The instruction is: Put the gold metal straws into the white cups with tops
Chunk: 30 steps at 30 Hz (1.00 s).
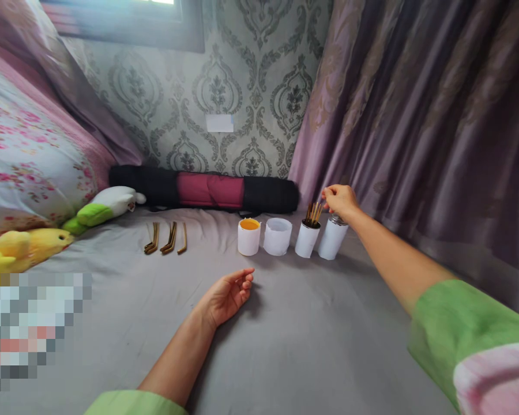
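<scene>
Four white cups stand in a row on the grey bedsheet (285,346). The leftmost cup (248,237) holds something orange, and the second cup (277,236) looks empty. The third cup (307,238) holds several gold-coloured straws (313,212). My right hand (339,199) hovers just above the fourth cup (332,237), fingers pinched near the straw tips; what it pinches is too small to make out. My left hand (228,297) rests palm up on the sheet in front of the cups, fingers loosely curled and holding nothing.
Several bent gold straws (166,238) lie on the sheet to the left. A black and maroon rolled bag (207,190) lies along the patterned wall. Plush toys (30,245) and floral bedding sit at the left. Purple curtains (424,127) hang at the right.
</scene>
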Each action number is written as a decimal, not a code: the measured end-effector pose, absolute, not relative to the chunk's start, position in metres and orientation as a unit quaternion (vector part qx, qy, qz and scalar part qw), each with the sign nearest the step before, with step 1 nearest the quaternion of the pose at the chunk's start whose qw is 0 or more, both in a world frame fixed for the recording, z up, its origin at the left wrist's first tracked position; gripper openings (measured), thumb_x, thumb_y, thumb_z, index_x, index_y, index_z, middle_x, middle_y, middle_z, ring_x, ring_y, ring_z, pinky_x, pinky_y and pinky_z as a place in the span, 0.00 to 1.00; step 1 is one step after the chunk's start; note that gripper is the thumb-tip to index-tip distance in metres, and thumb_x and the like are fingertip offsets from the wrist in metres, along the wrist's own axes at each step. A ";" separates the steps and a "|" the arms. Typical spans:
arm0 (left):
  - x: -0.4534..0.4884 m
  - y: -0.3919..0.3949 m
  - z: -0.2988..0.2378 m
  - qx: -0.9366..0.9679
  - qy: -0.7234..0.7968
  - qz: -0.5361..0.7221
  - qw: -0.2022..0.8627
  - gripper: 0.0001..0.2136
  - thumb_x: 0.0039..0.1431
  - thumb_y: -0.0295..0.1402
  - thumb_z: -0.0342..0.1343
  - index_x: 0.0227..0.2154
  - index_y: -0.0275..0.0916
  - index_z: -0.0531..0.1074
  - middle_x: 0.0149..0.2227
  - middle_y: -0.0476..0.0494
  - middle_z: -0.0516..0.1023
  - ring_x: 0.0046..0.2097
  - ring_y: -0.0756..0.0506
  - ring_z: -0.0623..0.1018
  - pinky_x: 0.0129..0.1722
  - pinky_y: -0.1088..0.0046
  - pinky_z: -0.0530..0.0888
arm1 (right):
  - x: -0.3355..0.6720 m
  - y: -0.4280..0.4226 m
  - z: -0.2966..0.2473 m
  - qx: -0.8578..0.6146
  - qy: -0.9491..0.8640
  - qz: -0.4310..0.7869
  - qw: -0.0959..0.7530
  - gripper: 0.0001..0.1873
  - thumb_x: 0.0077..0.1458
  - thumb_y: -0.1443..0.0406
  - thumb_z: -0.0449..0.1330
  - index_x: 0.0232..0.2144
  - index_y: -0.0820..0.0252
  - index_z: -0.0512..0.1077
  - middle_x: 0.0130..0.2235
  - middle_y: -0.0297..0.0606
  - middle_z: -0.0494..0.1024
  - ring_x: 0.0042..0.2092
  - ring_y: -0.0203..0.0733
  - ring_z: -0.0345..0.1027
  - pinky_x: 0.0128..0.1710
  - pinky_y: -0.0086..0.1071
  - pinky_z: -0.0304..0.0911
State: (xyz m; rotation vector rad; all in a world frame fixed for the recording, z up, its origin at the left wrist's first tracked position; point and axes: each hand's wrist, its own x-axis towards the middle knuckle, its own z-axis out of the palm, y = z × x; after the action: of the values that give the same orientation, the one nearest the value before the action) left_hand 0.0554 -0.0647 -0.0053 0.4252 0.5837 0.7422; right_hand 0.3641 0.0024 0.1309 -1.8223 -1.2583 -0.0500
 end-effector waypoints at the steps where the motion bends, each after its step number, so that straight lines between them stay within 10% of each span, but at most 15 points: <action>1: 0.055 -0.065 -0.006 0.203 0.278 0.355 0.869 0.06 0.52 0.23 0.49 0.34 0.29 0.66 0.25 0.46 0.68 0.22 0.57 0.66 0.19 0.83 0.67 | 0.363 0.001 0.132 -0.733 -0.504 -0.024 0.456 0.12 0.50 0.63 0.51 0.29 0.62 0.72 0.28 0.38 0.76 0.17 0.29 0.64 0.13 0.20 0.56; 30: 0.052 -0.068 -0.002 0.200 0.273 0.377 0.862 0.06 0.52 0.24 0.50 0.35 0.30 0.67 0.26 0.47 0.68 0.23 0.57 0.68 0.21 0.82 0.68 | 0.359 -0.053 0.144 -0.624 -0.415 0.148 0.646 0.15 0.50 0.56 0.50 0.23 0.62 0.65 0.20 0.31 0.66 0.17 0.26 0.59 0.12 0.19 0.54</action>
State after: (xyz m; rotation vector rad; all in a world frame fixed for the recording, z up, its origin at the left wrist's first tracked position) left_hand 0.0516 -0.0676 -0.0022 0.4196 0.5716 0.7903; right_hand 0.3589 -0.0527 0.1440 -1.4195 -0.9447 0.3373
